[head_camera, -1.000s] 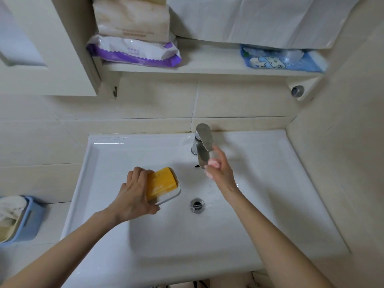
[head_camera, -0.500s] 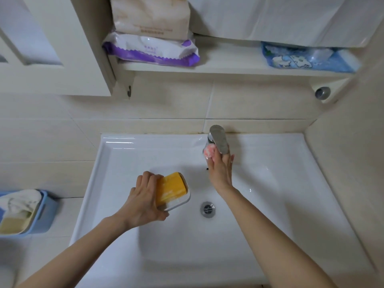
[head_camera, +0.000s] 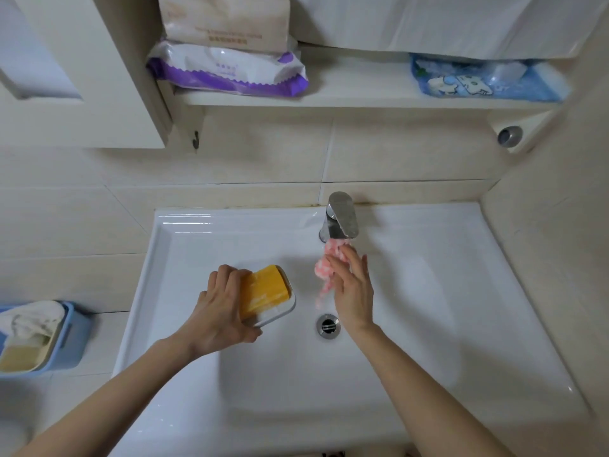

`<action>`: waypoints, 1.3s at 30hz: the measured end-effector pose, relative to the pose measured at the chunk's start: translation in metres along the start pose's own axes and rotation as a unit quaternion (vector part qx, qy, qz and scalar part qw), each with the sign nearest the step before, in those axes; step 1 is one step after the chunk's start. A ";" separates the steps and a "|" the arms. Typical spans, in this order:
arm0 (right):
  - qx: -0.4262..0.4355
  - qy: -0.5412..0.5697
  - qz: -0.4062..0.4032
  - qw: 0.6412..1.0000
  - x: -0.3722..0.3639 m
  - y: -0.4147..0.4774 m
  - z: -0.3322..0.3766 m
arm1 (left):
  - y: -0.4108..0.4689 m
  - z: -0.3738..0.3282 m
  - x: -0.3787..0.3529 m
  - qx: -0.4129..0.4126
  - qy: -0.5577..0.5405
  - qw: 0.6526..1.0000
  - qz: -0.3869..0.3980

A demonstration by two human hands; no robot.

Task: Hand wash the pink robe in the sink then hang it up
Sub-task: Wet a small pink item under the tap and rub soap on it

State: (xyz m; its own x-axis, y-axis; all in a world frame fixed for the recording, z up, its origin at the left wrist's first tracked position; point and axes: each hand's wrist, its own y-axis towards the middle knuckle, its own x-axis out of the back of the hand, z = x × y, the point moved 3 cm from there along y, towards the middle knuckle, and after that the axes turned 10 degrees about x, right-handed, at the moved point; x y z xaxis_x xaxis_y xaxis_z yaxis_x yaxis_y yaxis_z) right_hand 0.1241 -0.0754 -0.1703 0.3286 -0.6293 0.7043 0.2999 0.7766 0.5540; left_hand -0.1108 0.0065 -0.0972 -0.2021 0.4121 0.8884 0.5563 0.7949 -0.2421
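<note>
We hold the pink robe [head_camera: 324,270] under the faucet [head_camera: 341,216], far side of the sink [head_camera: 445,308], pinched in the right grip [head_camera: 354,291]. The left grip [head_camera: 220,311] clasps the soap dish [head_camera: 280,313]. We judge the robe soft and light, probably limp when wet: take its bunched middle.

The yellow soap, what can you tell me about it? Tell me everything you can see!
The yellow soap is an orange-yellow rectangular bar, smooth, with pale streaks near its front edge. It lies tilted in a white soap dish. The left hand curls its fingers over the bar's left end, hiding it, and the thumb hooks the dish's near edge. It is over the sink, left of the drain.
</note>
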 end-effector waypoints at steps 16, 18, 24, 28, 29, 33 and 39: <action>-0.210 0.179 -0.118 0.954 0.058 -0.009 0.022 | -0.001 -0.009 0.005 -0.015 -0.018 1.000 -0.012; -0.228 0.206 -0.158 0.938 0.074 0.015 0.026 | 0.000 -0.009 0.005 -0.015 -0.017 1.000 -0.013; -0.163 0.075 -0.015 0.984 0.056 0.098 0.013 | 0.000 -0.011 0.004 -0.016 -0.017 1.000 -0.013; -0.154 0.005 0.161 0.975 0.014 0.115 0.005 | -0.002 -0.011 0.005 -0.016 -0.014 1.000 -0.015; -0.148 -0.012 0.183 0.972 0.009 0.121 0.003 | -0.002 -0.010 0.005 -0.015 -0.013 1.000 -0.016; -0.088 -0.086 0.245 0.962 -0.001 0.146 -0.005 | -0.002 -0.009 0.004 -0.012 -0.012 1.000 -0.013; 0.014 -0.135 0.144 0.980 -0.003 0.106 -0.006 | -0.004 -0.007 0.005 -0.006 -0.012 1.000 -0.010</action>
State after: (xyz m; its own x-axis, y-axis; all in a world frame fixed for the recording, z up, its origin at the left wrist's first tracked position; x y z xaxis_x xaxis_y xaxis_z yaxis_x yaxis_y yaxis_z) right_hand 0.1597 0.0088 -0.1163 0.1452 -0.3568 0.9228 0.2040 0.9235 0.3250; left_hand -0.1085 0.0021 -0.0885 -0.2327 0.4060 0.8837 0.5610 0.7983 -0.2190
